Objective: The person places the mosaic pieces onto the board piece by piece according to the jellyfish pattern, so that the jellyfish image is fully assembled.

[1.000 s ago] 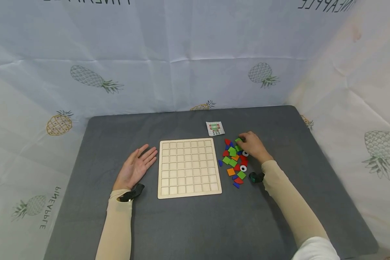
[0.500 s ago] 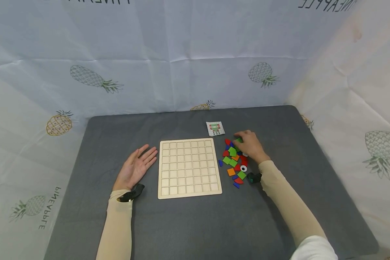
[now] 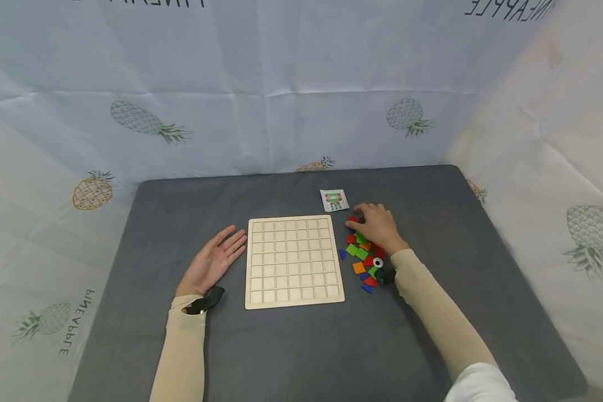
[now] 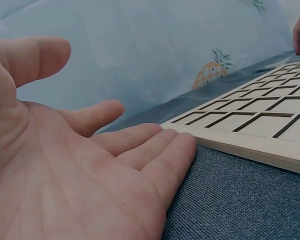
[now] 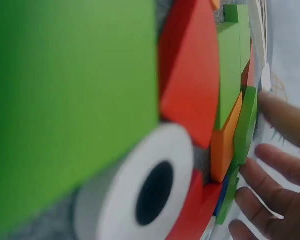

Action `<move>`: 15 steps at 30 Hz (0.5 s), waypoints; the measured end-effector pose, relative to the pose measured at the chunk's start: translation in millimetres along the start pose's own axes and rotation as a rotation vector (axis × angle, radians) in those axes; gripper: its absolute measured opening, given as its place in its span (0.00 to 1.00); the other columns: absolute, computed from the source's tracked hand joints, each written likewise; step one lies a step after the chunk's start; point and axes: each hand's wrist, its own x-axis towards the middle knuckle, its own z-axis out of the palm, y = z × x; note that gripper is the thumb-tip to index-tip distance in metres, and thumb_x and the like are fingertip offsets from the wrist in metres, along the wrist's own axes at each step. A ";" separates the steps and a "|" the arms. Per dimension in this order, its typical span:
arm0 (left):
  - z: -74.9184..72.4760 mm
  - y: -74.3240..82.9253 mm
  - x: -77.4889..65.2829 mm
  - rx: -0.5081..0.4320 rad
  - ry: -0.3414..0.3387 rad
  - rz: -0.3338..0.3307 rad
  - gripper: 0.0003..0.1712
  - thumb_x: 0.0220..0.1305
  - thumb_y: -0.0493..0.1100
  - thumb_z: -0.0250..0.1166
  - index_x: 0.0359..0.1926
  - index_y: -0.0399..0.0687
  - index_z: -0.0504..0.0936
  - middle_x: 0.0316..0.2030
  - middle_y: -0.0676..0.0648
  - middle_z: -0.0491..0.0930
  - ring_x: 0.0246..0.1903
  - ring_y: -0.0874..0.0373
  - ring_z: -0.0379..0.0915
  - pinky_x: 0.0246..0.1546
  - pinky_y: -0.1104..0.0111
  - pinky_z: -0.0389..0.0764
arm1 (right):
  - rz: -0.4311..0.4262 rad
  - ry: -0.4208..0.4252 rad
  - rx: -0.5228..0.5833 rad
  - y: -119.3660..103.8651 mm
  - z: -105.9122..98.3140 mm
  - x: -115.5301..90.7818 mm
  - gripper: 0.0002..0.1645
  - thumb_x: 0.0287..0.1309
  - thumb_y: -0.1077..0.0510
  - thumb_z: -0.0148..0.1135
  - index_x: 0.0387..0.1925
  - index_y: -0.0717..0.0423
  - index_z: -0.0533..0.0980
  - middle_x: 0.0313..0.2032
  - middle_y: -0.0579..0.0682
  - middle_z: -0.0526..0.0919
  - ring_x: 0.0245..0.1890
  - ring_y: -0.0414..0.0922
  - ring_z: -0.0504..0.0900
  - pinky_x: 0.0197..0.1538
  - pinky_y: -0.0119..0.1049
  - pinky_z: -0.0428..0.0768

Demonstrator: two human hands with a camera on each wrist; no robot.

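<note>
My left hand (image 3: 211, 265) rests palm up with straight fingers at the left edge of the wooden grid board (image 3: 248, 268); it holds nothing. The right hand (image 3: 379, 228) reaches over the far end of a pile of small coloured pieces. Its thumb and index finger stand apart around a red piece (image 3: 353, 219), and no grip on it shows. In the right wrist view the fingers lie behind green (image 5: 247, 125) and orange (image 5: 225, 145) pieces. A white ring with a dark centre (image 5: 115, 200) lies nearest that camera. My hand hides some pieces.
A small printed card (image 3: 334, 200) with a green and red figure lies beyond the board's far right corner. Several loose pieces, such as an orange square (image 3: 359, 268), trail toward me. Pineapple-printed cloth (image 3: 291, 128) hangs behind the dark grey table (image 3: 291, 352).
The right hand has slid left over the far pieces, from the green ones toward the red piece. Its thumb and index finger have spread apart. My left hand stays in place.
</note>
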 end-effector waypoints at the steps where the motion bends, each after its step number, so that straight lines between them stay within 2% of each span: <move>1: 0.4 -0.5 -0.2 0.003 0.003 -0.008 0.38 0.83 0.52 0.35 0.81 0.45 0.30 0.81 0.34 0.30 0.81 0.41 0.28 0.76 0.64 0.60 | 0.000 -0.003 -0.007 -0.7 0.3 -0.1 0.32 0.65 0.39 0.65 0.61 0.55 0.77 0.47 0.57 0.82 0.51 0.57 0.72 0.58 0.56 0.68; 5: 1.3 -0.8 -1.2 0.005 0.008 -0.029 0.38 0.83 0.53 0.36 0.81 0.46 0.31 0.81 0.35 0.31 0.81 0.42 0.29 0.76 0.63 0.60 | -0.010 -0.013 -0.026 -3.0 0.3 0.2 0.27 0.64 0.42 0.66 0.56 0.55 0.80 0.42 0.55 0.85 0.48 0.55 0.73 0.54 0.53 0.68; 9: 1.5 0.4 -0.7 0.001 0.018 -0.031 0.38 0.83 0.53 0.37 0.81 0.46 0.31 0.81 0.35 0.32 0.81 0.42 0.30 0.76 0.62 0.61 | -0.018 -0.030 -0.023 -4.4 -0.8 1.1 0.23 0.65 0.45 0.67 0.53 0.56 0.82 0.38 0.54 0.85 0.45 0.54 0.74 0.54 0.53 0.69; 12: 1.3 1.0 0.4 -0.005 0.026 -0.028 0.38 0.83 0.53 0.37 0.82 0.46 0.32 0.81 0.34 0.33 0.81 0.42 0.32 0.76 0.61 0.60 | -0.015 -0.045 -0.011 -6.0 -2.7 2.3 0.22 0.66 0.47 0.66 0.52 0.57 0.82 0.38 0.54 0.85 0.42 0.53 0.75 0.55 0.53 0.70; 15: 0.7 1.3 0.3 -0.011 0.032 -0.026 0.38 0.83 0.53 0.37 0.82 0.45 0.33 0.81 0.34 0.34 0.81 0.42 0.33 0.76 0.60 0.59 | -0.009 -0.064 -0.002 -8.2 -3.8 3.9 0.21 0.66 0.49 0.66 0.52 0.59 0.82 0.41 0.57 0.85 0.44 0.54 0.77 0.58 0.55 0.70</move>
